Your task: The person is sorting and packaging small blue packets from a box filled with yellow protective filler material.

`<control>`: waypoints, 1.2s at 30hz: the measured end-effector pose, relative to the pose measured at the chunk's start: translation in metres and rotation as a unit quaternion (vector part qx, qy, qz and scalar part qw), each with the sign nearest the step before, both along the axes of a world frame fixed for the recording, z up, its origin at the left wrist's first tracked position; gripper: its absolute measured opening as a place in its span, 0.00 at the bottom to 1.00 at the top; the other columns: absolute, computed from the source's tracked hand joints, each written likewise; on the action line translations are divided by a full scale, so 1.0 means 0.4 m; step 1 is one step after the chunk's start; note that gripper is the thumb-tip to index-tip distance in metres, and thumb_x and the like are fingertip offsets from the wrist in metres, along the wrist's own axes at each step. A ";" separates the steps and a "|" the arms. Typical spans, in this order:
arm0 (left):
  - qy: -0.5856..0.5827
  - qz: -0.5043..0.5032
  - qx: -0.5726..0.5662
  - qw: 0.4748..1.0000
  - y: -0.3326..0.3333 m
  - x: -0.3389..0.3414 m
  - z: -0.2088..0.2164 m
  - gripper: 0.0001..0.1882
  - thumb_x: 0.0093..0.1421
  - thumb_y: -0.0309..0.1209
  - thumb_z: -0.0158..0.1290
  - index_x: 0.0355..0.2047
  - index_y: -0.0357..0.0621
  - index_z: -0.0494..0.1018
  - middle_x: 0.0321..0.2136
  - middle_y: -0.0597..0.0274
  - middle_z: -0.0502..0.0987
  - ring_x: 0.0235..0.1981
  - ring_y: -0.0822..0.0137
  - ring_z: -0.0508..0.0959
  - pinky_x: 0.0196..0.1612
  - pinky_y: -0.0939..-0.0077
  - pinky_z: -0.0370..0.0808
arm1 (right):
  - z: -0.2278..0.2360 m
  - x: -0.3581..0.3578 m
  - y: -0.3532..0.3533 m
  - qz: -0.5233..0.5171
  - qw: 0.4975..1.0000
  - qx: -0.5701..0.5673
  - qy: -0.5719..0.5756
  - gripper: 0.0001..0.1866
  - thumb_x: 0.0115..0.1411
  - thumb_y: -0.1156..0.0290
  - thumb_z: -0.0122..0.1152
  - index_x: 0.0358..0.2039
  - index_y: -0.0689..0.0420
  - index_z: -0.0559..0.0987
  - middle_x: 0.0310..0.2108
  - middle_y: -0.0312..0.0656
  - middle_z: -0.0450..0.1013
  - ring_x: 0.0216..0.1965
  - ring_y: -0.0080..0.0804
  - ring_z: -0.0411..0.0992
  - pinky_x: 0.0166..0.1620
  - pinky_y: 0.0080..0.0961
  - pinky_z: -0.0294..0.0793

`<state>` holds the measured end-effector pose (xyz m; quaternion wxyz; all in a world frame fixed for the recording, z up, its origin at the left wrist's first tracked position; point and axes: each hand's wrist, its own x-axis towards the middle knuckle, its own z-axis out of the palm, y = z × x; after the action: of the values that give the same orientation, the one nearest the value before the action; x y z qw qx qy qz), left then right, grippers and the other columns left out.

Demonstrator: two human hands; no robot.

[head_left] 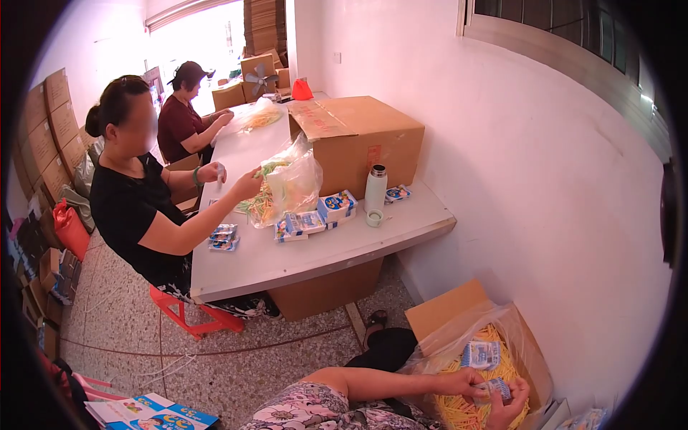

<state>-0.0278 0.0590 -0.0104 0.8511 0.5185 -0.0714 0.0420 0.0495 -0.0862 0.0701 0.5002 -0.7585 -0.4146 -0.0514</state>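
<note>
Low at the right, my left hand [460, 383] and my right hand [507, 407] pinch a small blue-and-white plastic packet [494, 388] between them. They are over an open cardboard carton [450, 309] lined with a clear plastic bag [459, 331]. Many thin yellow sticks [459, 416] fill the bag; their exact kind is too small to tell. On top of the sticks lies another blue-and-white packet [481, 355], just beyond my hands. My left forearm reaches across from the lower middle, and the right forearm is out of sight.
Two people sit along a long white table [322, 251]; the nearer person [143, 208] handles a bag of coloured sticks [276, 190]. On the table stand a large carton [373, 136], a flask [375, 190] and packet stacks [337, 206]. Printed cardboard [150, 412] lies lower left.
</note>
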 end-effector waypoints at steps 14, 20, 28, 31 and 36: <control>-0.022 0.040 0.100 0.994 -0.017 -0.013 0.005 0.09 0.56 0.32 0.58 0.28 0.37 0.76 0.18 0.70 0.74 0.19 0.81 0.71 0.22 0.83 0.68 | -0.015 0.016 -0.013 0.047 0.991 -0.064 0.107 0.11 0.48 0.74 0.64 0.31 0.65 0.76 0.26 0.43 0.73 0.26 0.30 0.69 0.31 0.25 0.69; 0.053 -0.066 0.326 0.942 0.032 -0.027 0.105 0.17 0.54 0.36 0.60 0.40 0.39 0.76 0.27 0.65 0.77 0.28 0.76 0.72 0.32 0.75 0.71 | 0.047 -0.068 -0.099 -0.096 0.986 -0.071 0.114 0.09 0.45 0.72 0.65 0.21 0.63 0.74 0.16 0.42 0.66 0.19 0.27 0.64 0.24 0.27 0.63; 0.139 -0.063 0.269 0.951 0.045 -0.041 0.091 0.11 0.53 0.25 0.55 0.38 0.37 0.77 0.35 0.60 0.79 0.38 0.70 0.77 0.43 0.76 0.74 | 0.072 -0.130 -0.477 -0.210 0.929 -0.006 0.305 0.10 0.53 0.72 0.65 0.35 0.63 0.78 0.26 0.35 0.75 0.28 0.17 0.69 0.30 0.18 0.68; 0.137 -0.053 0.252 0.956 0.039 -0.040 0.084 0.11 0.55 0.27 0.56 0.38 0.36 0.76 0.35 0.59 0.78 0.37 0.68 0.77 0.42 0.75 0.74 | 0.099 -0.207 -0.668 -0.300 0.892 0.088 0.327 0.09 0.53 0.73 0.65 0.35 0.62 0.79 0.27 0.34 0.76 0.27 0.16 0.70 0.29 0.16 0.68; 0.114 -0.051 0.214 0.969 0.027 -0.031 0.042 0.12 0.56 0.30 0.56 0.40 0.37 0.75 0.34 0.58 0.78 0.36 0.68 0.77 0.40 0.75 0.73 | 0.085 -0.283 -0.979 -0.568 0.788 0.163 0.171 0.07 0.53 0.75 0.63 0.33 0.61 0.80 0.25 0.34 0.76 0.22 0.16 0.69 0.24 0.14 0.67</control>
<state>-0.0402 0.0699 0.0065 0.7235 0.6859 -0.0079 -0.0770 -0.0637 -0.4777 0.1040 0.5600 -0.7604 0.1983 -0.2623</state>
